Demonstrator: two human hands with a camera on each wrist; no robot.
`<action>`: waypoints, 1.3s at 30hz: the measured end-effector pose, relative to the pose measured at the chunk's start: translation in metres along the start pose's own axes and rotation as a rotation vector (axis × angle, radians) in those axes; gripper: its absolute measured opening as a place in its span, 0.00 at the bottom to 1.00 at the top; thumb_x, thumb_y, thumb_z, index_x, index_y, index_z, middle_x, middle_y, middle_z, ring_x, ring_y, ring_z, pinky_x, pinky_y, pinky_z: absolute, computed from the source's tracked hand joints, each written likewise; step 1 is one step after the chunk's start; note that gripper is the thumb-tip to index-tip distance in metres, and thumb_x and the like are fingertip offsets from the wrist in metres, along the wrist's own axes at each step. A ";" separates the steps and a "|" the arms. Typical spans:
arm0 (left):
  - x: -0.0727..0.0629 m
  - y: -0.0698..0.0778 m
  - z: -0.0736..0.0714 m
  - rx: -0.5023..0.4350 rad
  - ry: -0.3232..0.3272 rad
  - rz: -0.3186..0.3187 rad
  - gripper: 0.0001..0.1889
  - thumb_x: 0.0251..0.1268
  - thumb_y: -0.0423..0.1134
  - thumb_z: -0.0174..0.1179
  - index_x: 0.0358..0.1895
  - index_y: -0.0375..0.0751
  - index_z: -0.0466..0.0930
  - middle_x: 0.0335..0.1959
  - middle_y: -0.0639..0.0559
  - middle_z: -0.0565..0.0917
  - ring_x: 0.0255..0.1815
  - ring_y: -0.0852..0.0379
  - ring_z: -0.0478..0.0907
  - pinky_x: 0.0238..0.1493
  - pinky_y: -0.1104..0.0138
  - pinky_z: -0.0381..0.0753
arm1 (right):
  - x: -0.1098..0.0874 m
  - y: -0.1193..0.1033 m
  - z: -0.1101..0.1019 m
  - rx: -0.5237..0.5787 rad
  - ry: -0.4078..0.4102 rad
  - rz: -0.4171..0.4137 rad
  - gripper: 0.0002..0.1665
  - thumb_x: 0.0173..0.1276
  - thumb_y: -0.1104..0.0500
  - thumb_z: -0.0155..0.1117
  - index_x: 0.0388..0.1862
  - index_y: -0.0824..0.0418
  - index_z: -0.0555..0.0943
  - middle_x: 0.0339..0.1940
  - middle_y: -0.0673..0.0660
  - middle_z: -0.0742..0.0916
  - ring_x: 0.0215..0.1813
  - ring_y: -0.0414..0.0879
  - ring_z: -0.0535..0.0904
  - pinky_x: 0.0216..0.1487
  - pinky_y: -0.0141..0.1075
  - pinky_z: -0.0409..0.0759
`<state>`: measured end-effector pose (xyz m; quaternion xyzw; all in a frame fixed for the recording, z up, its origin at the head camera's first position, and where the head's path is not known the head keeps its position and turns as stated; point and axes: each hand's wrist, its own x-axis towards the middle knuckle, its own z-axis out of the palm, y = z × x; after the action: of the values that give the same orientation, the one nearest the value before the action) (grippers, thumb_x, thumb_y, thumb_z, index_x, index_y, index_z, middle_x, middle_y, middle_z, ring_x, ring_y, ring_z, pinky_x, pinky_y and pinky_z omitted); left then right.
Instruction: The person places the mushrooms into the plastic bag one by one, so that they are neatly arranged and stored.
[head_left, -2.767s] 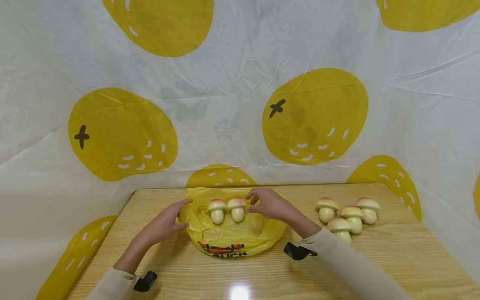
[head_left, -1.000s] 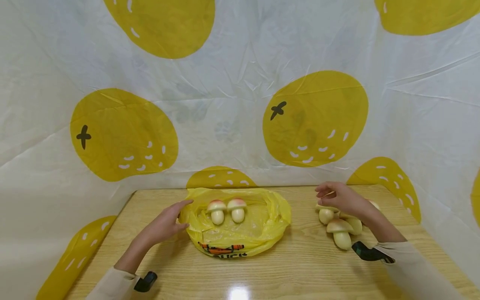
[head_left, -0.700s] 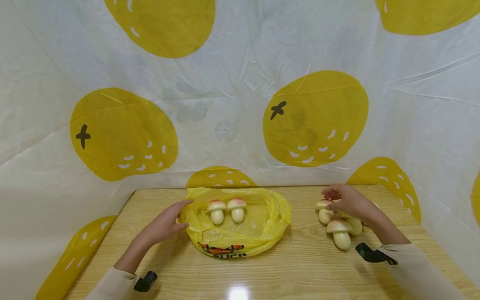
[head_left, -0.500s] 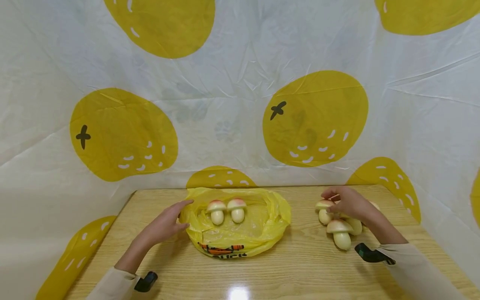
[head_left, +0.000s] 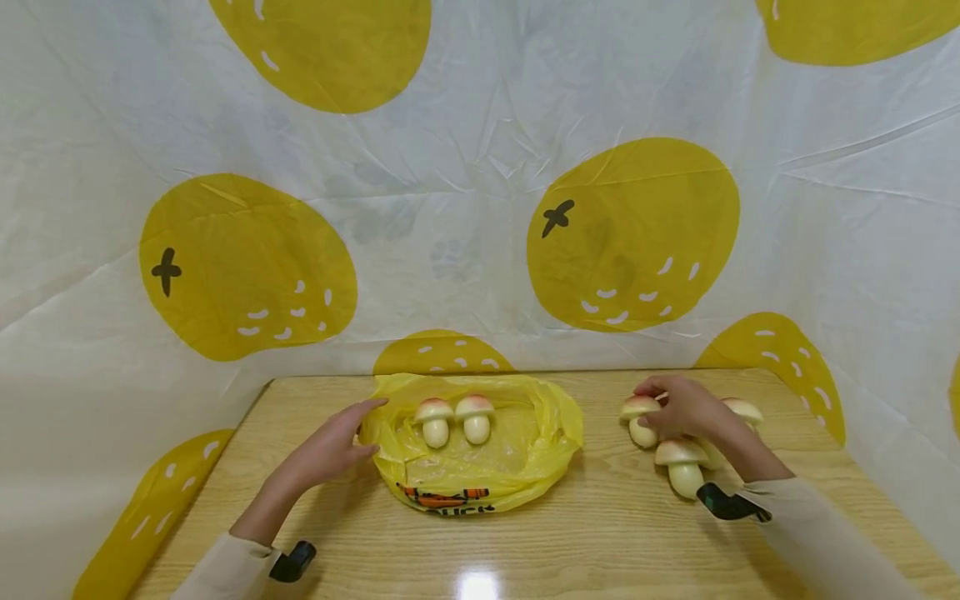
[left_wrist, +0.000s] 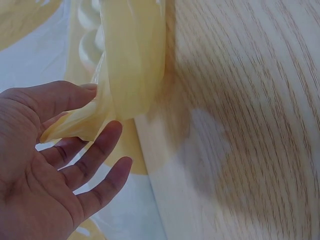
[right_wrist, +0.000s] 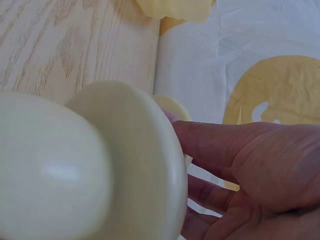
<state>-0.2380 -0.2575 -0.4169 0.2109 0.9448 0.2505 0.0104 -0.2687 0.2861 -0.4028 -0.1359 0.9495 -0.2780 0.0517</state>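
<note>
A yellow plastic bag lies with its mouth spread, and two toy mushrooms with pinkish caps lie side by side inside it. My left hand holds the bag's left edge; the left wrist view shows the film running between thumb and fingers, the other fingers spread. On the right, my right hand pinches a toy mushroom by its cap. Close by sits another toy mushroom, large in the right wrist view, where its cap covers most of the held one.
Behind the right hand lies a further mushroom, and one more is mostly hidden under that hand. The wooden table meets a white cloth with yellow fruit prints at its back and sides.
My right hand has gone from the bag to the mushrooms on the right, taken hold of one, and shifted it slightly left. My left hand stays at the bag's edge.
</note>
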 end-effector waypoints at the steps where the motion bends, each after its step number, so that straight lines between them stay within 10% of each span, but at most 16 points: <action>1: 0.000 0.000 0.000 0.003 0.001 0.001 0.37 0.67 0.31 0.67 0.76 0.33 0.62 0.74 0.33 0.68 0.70 0.34 0.70 0.64 0.43 0.75 | 0.001 -0.001 0.001 -0.021 0.001 -0.005 0.29 0.63 0.57 0.76 0.60 0.69 0.80 0.54 0.68 0.85 0.56 0.66 0.80 0.49 0.52 0.82; 20: 0.003 -0.001 0.002 0.007 -0.002 -0.008 0.37 0.66 0.31 0.67 0.77 0.34 0.62 0.74 0.34 0.68 0.73 0.33 0.67 0.67 0.42 0.72 | 0.003 -0.006 0.009 0.064 -0.090 0.013 0.35 0.71 0.57 0.68 0.72 0.72 0.70 0.60 0.80 0.77 0.28 0.49 0.80 0.30 0.40 0.78; 39: 0.002 -0.003 0.002 -0.010 -0.004 -0.010 0.37 0.66 0.31 0.67 0.77 0.34 0.62 0.74 0.34 0.68 0.73 0.34 0.67 0.66 0.42 0.73 | 0.005 -0.012 0.011 0.305 -0.122 0.085 0.39 0.69 0.61 0.69 0.73 0.74 0.64 0.60 0.78 0.75 0.35 0.53 0.81 0.37 0.48 0.85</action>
<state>-0.2406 -0.2581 -0.4194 0.2064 0.9446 0.2549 0.0148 -0.2694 0.2694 -0.4054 -0.1031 0.8962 -0.4077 0.1411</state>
